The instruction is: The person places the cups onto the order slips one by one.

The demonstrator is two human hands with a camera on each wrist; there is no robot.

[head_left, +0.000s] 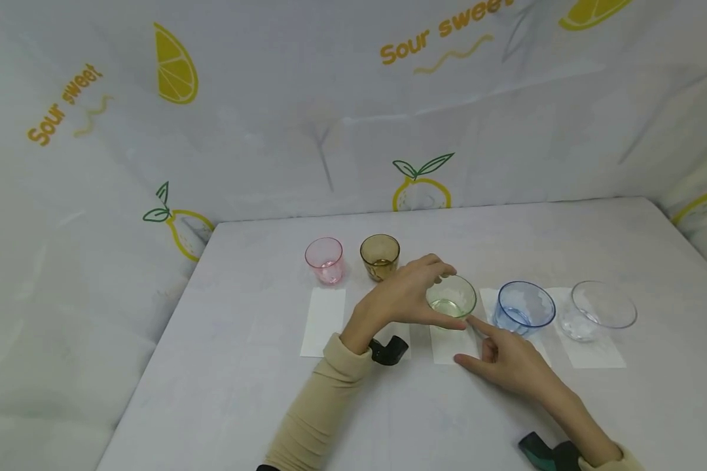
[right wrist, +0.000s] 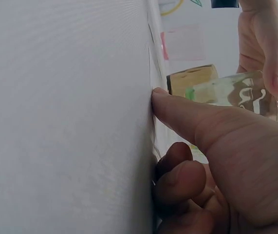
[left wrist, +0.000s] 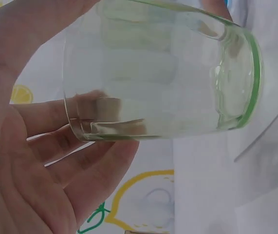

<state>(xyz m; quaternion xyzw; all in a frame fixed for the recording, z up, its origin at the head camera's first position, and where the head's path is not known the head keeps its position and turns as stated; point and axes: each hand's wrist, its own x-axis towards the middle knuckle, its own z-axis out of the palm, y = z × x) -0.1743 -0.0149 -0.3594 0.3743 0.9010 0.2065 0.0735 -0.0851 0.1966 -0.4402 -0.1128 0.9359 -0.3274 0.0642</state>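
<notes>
My left hand (head_left: 409, 294) holds a pale green glass (left wrist: 143, 73) near its rim, thumb on one side and fingers on the other. The glass (head_left: 450, 304) is over a white paper strip (head_left: 450, 347); I cannot tell whether its base touches. My right hand (head_left: 509, 360) is low at the near right of the glass. Its index finger points toward the base, and its thumb (right wrist: 182, 109) stretches out along the table surface. The other right fingers (right wrist: 180, 180) are bent and hold nothing visible.
To the left stand a pink glass (head_left: 324, 261) and a brown glass (head_left: 380, 255), behind paper strips (head_left: 323, 320). A blue glass (head_left: 524, 307) and a clear glass (head_left: 603, 307) stand on strips at the right. A white printed sheet (head_left: 271, 131) hangs behind the table.
</notes>
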